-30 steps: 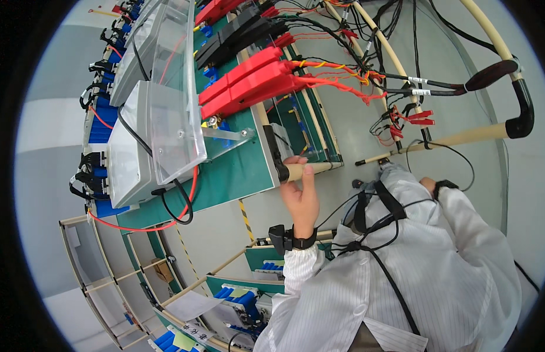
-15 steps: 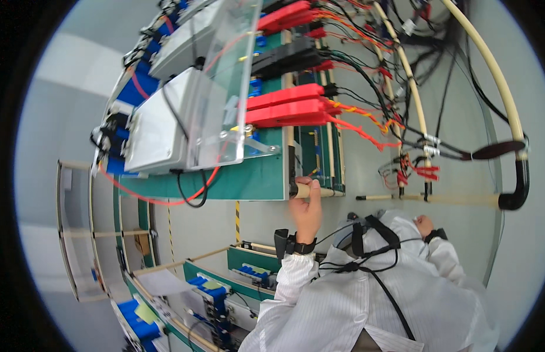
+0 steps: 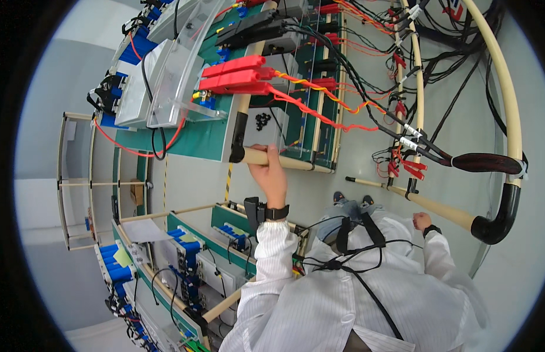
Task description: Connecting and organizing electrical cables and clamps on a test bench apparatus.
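My left hand [image 3: 269,176] is closed around a beige pipe [image 3: 293,162] at the lower corner of a green-topped rack, just beside its black corner joint [image 3: 238,138]. Above it, a pair of red clamps [image 3: 234,82] grips the terminals on the rack's top, with red and yellow twisted wires running right. A grey box [image 3: 266,124] with small black parts on it sits on the shelf below. My right hand [image 3: 422,221] hangs by my side, fingers curled, nothing visible in it, apart from the pipe frame nearby.
On the right stands a beige pipe frame [image 3: 510,100] with a thick black cable bundle [image 3: 483,163] tied to it. A clear plastic cover [image 3: 181,79] and white boxes [image 3: 144,88] top the rack. Another rack with blue battery packs [image 3: 184,246] stands lower left.
The rack and my left hand have shifted left in view, and more of the lower shelf shows. My left hand stays on the pipe. My feet have come into view.
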Demonstrator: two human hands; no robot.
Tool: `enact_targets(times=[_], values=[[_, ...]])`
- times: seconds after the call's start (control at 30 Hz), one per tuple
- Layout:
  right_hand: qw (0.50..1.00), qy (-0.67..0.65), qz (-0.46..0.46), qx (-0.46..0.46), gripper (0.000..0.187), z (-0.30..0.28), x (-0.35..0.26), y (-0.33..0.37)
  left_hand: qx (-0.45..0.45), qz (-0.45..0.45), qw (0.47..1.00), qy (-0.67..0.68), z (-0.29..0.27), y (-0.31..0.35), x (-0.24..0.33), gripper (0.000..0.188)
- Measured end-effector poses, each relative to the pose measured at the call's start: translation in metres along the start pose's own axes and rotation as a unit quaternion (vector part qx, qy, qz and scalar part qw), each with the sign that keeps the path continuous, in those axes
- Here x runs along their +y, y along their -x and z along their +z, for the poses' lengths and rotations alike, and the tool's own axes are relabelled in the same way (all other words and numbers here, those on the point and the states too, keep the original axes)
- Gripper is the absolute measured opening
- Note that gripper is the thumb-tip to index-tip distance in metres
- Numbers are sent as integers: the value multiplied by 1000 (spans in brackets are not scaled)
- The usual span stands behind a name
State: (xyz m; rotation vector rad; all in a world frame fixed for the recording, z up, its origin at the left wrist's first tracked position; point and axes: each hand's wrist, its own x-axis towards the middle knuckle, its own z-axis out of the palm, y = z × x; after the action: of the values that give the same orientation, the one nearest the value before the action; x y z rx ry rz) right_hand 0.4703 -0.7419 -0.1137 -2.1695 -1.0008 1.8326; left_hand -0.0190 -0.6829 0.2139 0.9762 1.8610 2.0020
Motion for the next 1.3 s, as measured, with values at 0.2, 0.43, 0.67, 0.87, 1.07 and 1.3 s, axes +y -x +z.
enact_targets(times=[0.2, 0.43, 0.67, 0.87, 1.07, 1.3], values=[[998, -5, -54, 35, 24, 0, 12, -11, 34, 12, 999, -20, 3, 0, -1, 16], [984, -7, -166, 61, 23, 18, 25, -32, 115, 79, 987, -85, 14, -6, -10, 21], [985, 62, -146, 71, 27, 26, 58, -45, 163, 27, 976, -141, 18, 34, -21, 55], [998, 13, -56, 17, 28, 11, 75, -38, -156, -415, 894, 60, 91, 114, -66, 27], [992, -61, -47, 100, 23, 6, 43, 37, -110, -369, 864, 325, 212, -42, -166, 30], [977, -143, 59, 149, 20, 23, 61, 108, -34, -529, 788, 313, 288, -147, -254, 39]])
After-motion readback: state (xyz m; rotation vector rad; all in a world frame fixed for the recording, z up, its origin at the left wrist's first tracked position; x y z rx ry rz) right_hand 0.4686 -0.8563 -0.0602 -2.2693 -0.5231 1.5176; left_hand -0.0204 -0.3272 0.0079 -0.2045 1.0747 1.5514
